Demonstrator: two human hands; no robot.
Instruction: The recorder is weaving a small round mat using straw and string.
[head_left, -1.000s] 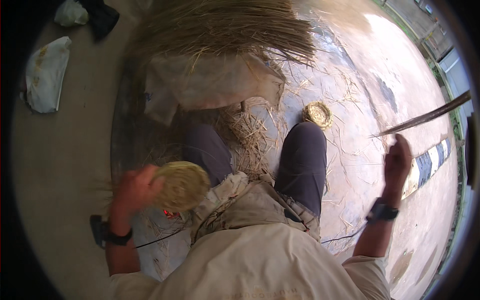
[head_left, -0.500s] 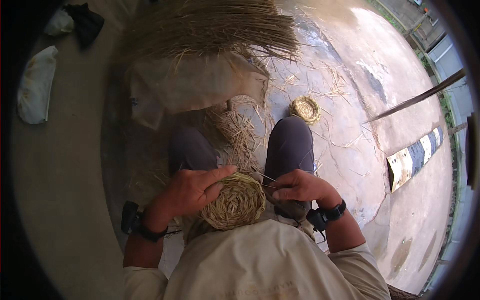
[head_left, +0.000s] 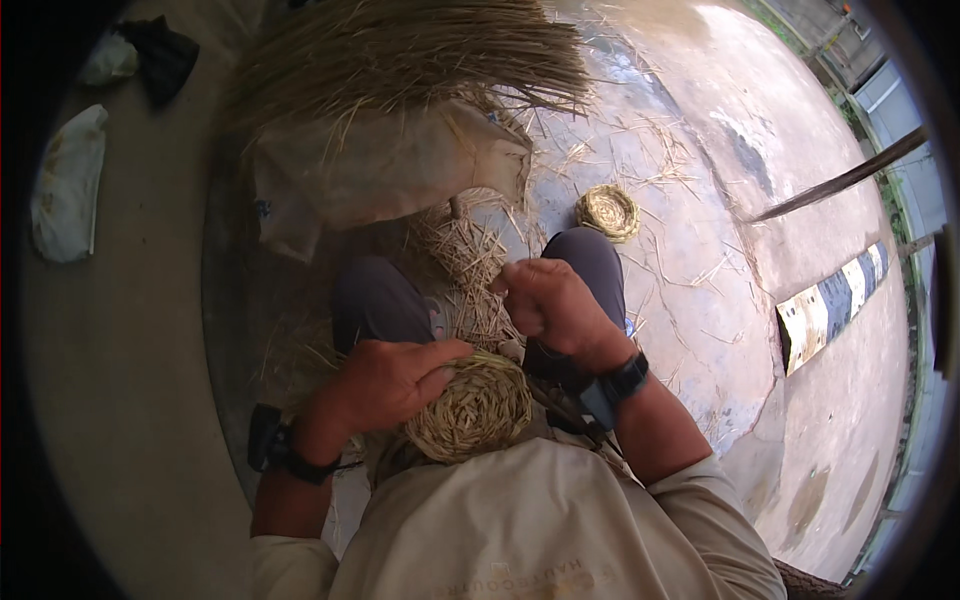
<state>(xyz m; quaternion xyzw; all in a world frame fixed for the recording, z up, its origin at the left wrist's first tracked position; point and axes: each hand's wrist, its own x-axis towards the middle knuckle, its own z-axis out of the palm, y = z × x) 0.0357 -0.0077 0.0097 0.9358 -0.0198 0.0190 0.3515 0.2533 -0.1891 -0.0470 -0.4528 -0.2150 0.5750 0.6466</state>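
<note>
A round coiled straw disc [head_left: 478, 410] rests against my lap. My left hand [head_left: 385, 385] grips its left edge, fingers curled over the rim. Above and to the right of the disc, my right hand [head_left: 545, 300] is closed in a fist over my right knee, apparently pinching a thin strand I cannot make out clearly. Loose straw [head_left: 470, 255] lies between my knees on the ground.
A large sheaf of dry grass [head_left: 400, 55] lies ahead on a pale sack [head_left: 370, 170]. A small finished woven coil [head_left: 607, 211] sits on the ground right of my knee. White and dark cloths [head_left: 70, 180] lie far left. A striped kerb [head_left: 835, 300] runs at right.
My right hand came in from far right, met the disc, and has now lifted up away from it. My left hand brought the disc from my left side to my lap.
</note>
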